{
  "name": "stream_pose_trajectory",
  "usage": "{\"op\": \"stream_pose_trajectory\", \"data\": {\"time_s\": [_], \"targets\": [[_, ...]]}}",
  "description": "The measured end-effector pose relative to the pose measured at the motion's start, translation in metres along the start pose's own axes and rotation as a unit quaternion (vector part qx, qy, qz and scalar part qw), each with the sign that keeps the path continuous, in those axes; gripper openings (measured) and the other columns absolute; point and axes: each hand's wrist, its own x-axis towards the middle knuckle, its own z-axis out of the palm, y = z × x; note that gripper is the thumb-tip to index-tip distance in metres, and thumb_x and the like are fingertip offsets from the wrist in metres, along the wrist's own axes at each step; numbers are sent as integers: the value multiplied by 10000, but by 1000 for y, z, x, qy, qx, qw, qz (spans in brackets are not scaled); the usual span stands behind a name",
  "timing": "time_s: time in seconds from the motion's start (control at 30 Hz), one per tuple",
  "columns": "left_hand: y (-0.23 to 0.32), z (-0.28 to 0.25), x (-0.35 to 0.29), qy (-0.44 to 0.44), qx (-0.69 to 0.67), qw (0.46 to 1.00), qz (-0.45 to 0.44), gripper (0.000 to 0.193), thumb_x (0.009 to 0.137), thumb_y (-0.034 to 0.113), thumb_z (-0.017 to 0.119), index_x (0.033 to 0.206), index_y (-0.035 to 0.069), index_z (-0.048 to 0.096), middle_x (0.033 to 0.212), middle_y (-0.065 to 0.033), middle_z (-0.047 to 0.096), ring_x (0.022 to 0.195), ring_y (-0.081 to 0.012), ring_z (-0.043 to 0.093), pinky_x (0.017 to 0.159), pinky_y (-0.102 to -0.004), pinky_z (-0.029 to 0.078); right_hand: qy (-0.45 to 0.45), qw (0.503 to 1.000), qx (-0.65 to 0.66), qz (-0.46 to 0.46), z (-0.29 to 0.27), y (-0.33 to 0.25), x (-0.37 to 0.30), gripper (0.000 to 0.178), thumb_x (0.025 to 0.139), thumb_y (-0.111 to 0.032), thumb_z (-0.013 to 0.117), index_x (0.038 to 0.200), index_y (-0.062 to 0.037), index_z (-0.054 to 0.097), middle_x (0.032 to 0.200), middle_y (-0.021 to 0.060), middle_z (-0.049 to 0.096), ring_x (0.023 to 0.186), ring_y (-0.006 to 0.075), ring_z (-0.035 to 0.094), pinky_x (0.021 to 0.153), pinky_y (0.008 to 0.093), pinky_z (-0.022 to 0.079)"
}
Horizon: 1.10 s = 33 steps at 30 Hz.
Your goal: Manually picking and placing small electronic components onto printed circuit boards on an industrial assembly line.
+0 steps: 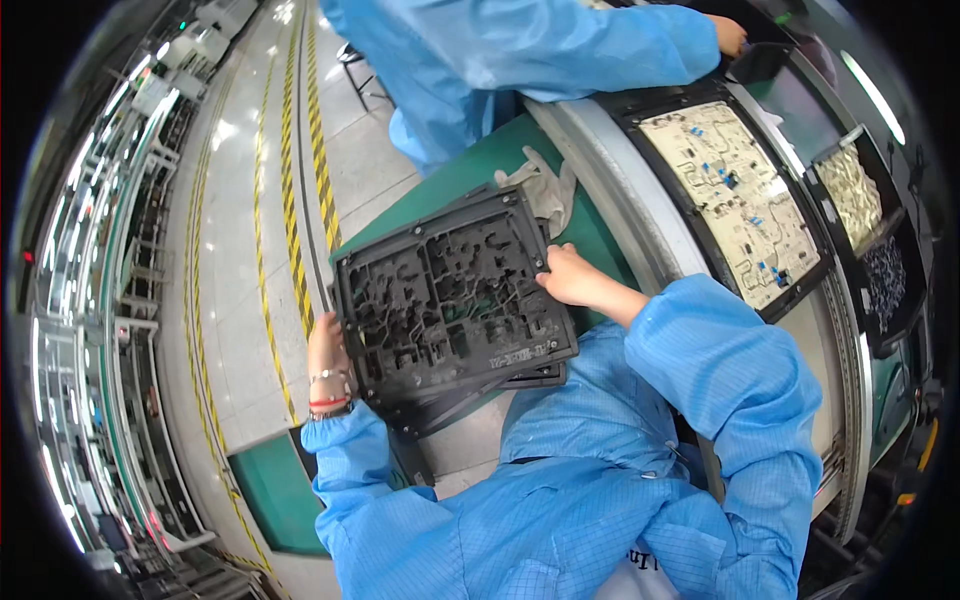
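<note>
Both my hands hold a black circuit-board carrier, a flat frame with many cut-out openings and screws along its rim. My left hand grips its left edge; its fingers are partly hidden by the frame. On the opposite edge, my right hand is closed with the fingers around the rim. Under the carrier, part of another black frame shows. A crumpled whitish glove lies on the green tabletop just beyond the carrier.
On the conveyor line at right, a black carrier holds cream circuit boards with blue parts. Farther right are bins of pale parts and dark parts. A co-worker's blue sleeve reaches across beyond me. Racks stand left.
</note>
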Motion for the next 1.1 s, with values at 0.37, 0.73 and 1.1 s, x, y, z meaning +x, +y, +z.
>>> {"op": "stream_pose_trajectory", "data": {"time_s": [0.37, 0.73, 1.1], "targets": [[77, 70, -80, -350, -83, 926, -117, 409, 837, 280, 490, 1172, 45, 503, 1072, -53, 577, 978, -229, 534, 861, -390, 410, 76, 949, 291, -93, -118, 36, -181, 358, 889, -193, 564, 1158, -28, 395, 860, 27, 469, 760, 88, 471, 620, 259, 433], [53, 407, -249, -758, 133, 624, -136, 612, 785, 216, 512, 1316, -6, 303, 1341, -176, 361, 1167, -291, 416, 1014, -397, 288, 515, 659, 486, 253, -61, 156, -476, 445, 907, -275, 510, 1284, -45, 456, 1102, 37, 587, 933, 122, 567, 723, 256, 478], [-54, 540, -367, -804, 245, 486, -238, 426, 824, 140, 497, 1212, -9, 406, 1121, -108, 508, 1038, -216, 495, 893, -333, 390, 619, 545, 507, 250, -10, 269, -573, 404, 915, -344, 459, 1200, -72, 544, 902, -21, 622, 715, 63, 554, 628, 233, 442]]}}
